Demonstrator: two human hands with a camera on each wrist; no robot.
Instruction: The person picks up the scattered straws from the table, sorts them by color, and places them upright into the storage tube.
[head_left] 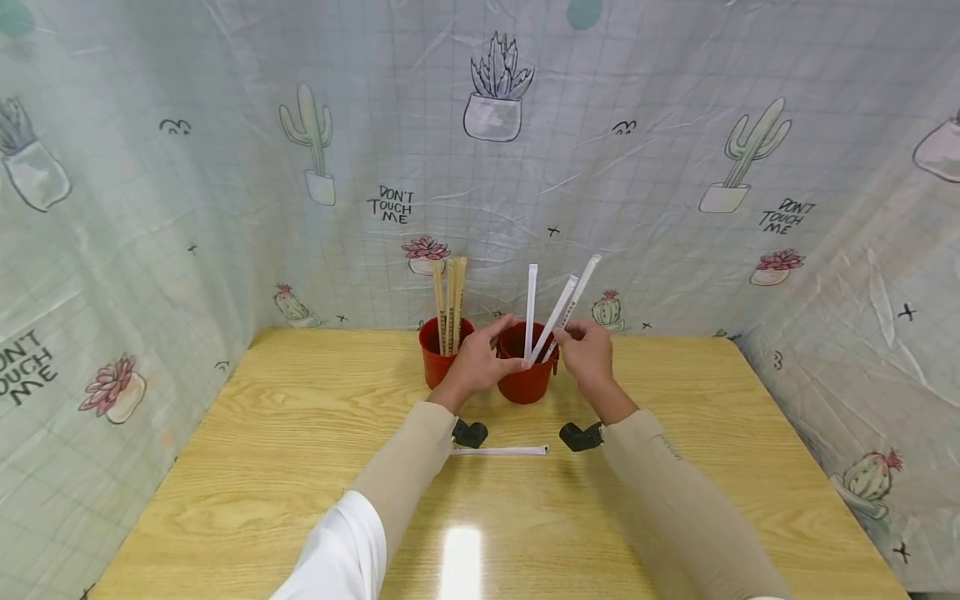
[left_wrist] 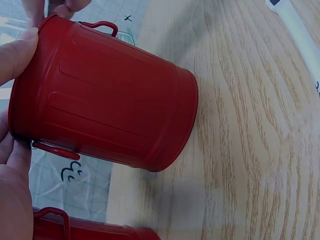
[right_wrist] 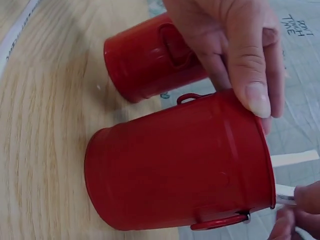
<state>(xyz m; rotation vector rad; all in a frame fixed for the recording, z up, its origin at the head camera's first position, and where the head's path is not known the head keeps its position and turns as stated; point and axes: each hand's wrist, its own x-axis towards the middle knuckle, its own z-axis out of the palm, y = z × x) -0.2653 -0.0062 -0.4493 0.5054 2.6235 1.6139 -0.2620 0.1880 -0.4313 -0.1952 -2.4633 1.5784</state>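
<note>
In the head view, a red bucket stands on the table with several white paper-wrapped sticks leaning in it. My left hand holds this bucket by its rim, thumb against the near side, as the right wrist view also shows. At the opposite side of the rim, my right hand pinches a white paper-wrapped stick between thumb and fingers. A second red bucket stands close on the left, holding several tan wrapped sticks with dark print.
Another white paper-wrapped stick lies on the wooden table in front of the buckets, partly behind the left forearm. A printed curtain hangs behind the table and along both sides. Black wrist cameras sit under both wrists.
</note>
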